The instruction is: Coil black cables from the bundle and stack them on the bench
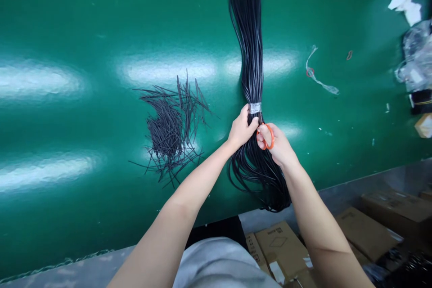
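A long bundle of black cords [251, 49] runs down the green table and fans out past its near edge. A clear plastic wrap [255, 108] binds the bundle at one spot. My left hand [242, 127] is closed around the cords at this wrap, thumb and fingers pressing on them. Orange-handled scissors [271, 136] are in my right hand [278, 146], with the thumb through a loop. Their blades point up toward the wrap and are mostly hidden, so I cannot see whether they touch it.
A loose heap of short, thin black strips [165, 128] lies left of the bundle on the green table [84, 216]. To the right are a twisted plastic strip [320, 82], paper scraps [405, 4] and crumpled plastic bags [418, 56]. Cardboard boxes [281, 245] stand below the near edge.
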`<act>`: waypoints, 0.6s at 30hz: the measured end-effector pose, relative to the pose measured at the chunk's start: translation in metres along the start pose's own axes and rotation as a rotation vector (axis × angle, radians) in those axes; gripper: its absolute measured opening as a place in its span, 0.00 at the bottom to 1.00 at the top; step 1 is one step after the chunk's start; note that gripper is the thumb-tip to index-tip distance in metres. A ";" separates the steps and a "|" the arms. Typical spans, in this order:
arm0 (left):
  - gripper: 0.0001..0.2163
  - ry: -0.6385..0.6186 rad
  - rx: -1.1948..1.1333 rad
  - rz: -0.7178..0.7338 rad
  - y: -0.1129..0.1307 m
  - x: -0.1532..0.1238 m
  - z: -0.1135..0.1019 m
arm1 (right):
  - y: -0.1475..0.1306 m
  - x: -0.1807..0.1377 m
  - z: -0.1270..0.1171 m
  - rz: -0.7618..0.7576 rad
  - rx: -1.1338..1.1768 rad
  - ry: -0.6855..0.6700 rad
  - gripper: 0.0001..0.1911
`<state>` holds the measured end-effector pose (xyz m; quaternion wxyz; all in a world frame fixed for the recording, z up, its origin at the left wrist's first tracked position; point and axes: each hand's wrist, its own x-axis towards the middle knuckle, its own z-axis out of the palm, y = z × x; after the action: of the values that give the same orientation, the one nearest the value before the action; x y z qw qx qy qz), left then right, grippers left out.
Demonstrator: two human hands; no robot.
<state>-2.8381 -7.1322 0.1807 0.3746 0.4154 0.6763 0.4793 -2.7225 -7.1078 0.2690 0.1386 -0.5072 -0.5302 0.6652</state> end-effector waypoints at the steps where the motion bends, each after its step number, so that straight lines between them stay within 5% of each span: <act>1: 0.26 0.000 0.008 0.000 0.000 0.000 0.000 | 0.000 0.000 0.000 0.004 0.009 -0.001 0.31; 18: 0.26 0.022 0.050 0.023 -0.004 0.000 0.002 | 0.013 0.003 0.011 -0.031 0.062 0.137 0.34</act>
<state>-2.8373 -7.1328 0.1762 0.3511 0.4270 0.6874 0.4710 -2.7284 -7.1167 0.2558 0.2007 -0.5387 -0.5063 0.6428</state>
